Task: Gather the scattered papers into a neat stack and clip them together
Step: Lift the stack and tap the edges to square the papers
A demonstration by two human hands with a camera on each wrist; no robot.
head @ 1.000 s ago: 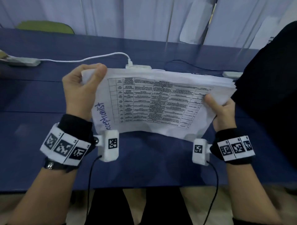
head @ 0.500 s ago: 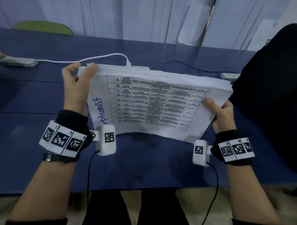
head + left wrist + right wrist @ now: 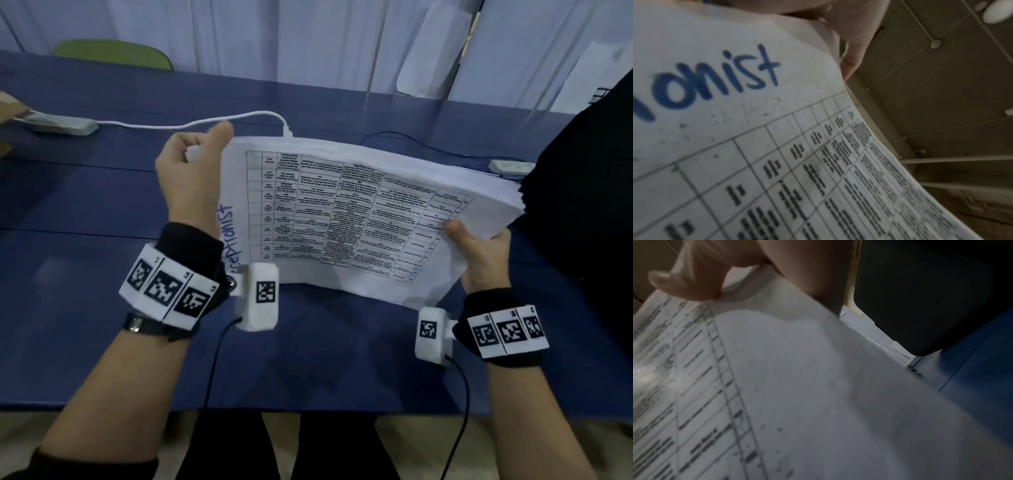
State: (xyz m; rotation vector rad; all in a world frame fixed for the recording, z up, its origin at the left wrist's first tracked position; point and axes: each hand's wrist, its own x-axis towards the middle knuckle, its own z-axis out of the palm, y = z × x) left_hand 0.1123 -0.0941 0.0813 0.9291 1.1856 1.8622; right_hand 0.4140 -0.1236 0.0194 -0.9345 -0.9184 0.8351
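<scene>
Left hand [image 3: 191, 178], right hand [image 3: 483, 253] (both gripping)

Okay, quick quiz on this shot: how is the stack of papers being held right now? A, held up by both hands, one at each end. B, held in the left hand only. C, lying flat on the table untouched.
A: the left hand grips one end of the stack of papers and the right hand the other, above the table.

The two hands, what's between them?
In the head view, the stack of papers spans from the left hand to the right hand; both grip its ends above the blue table.

Black wristbands [image 3: 191, 253] carry white coded tags [image 3: 164, 291] and cabled camera blocks [image 3: 260, 296].
</scene>
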